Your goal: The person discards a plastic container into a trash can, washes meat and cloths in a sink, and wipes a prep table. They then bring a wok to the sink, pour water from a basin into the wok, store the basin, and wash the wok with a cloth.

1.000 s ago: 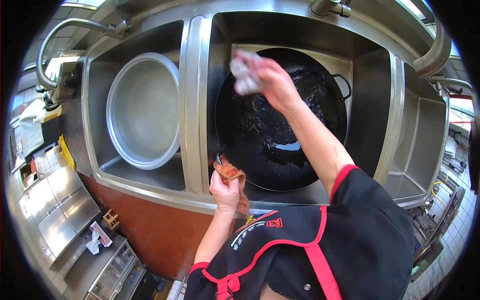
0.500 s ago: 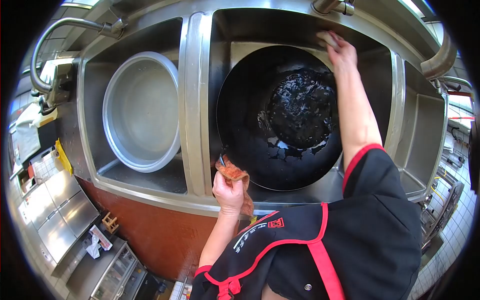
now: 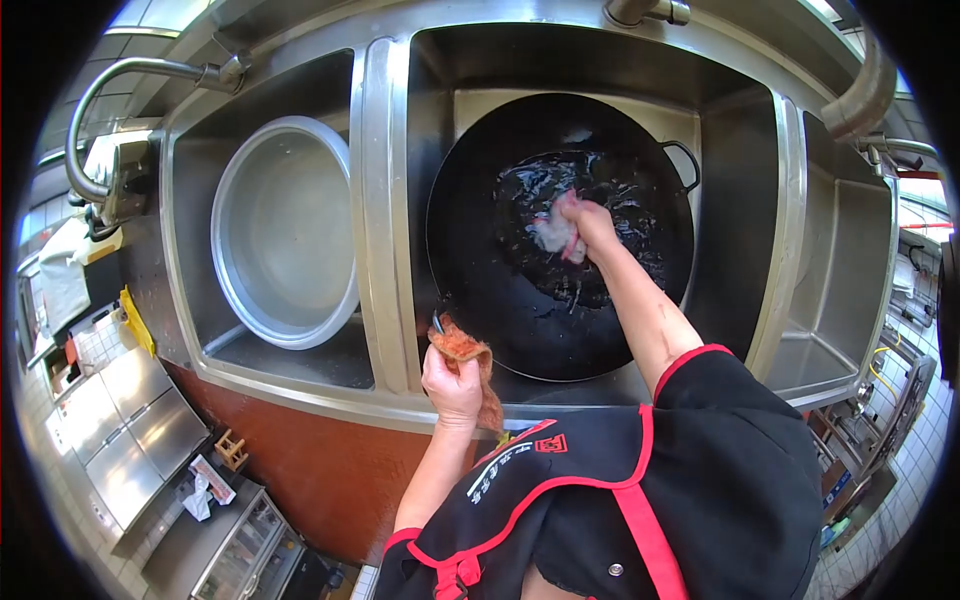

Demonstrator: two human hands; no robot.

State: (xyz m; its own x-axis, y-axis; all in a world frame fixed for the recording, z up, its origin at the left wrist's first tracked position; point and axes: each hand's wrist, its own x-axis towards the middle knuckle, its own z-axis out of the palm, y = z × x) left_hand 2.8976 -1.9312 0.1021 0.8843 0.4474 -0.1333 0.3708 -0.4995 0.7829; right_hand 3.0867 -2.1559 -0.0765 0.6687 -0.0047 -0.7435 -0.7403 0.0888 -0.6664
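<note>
A large black wok (image 3: 470, 210) lies in the middle sink compartment with rippling water in its bottom. My right hand (image 3: 592, 226) reaches into it, closed around a whitish cloth with pink edges (image 3: 553, 236), which is blurred and meets the water. At the wok's near left rim, my left hand (image 3: 452, 385) grips an orange-brown cloth (image 3: 462, 345). A bit of the wok's handle (image 3: 437, 323) shows beside this cloth; the rest is hidden. The opposite handle (image 3: 684, 163) is bare, on the far right side.
A round metal basin (image 3: 218, 250) stands in the left sink compartment. A steel divider (image 3: 384, 200) separates it from the wok. Faucets (image 3: 150, 66) overhang the sink's back edge, and another compartment (image 3: 835, 270) lies to the right. Steel cabinets (image 3: 130, 440) are at lower left.
My right hand has moved from beyond the wok's far right rim to its middle, bringing the whitish cloth to the water. The far right handle is now uncovered. My left hand stays in place.
</note>
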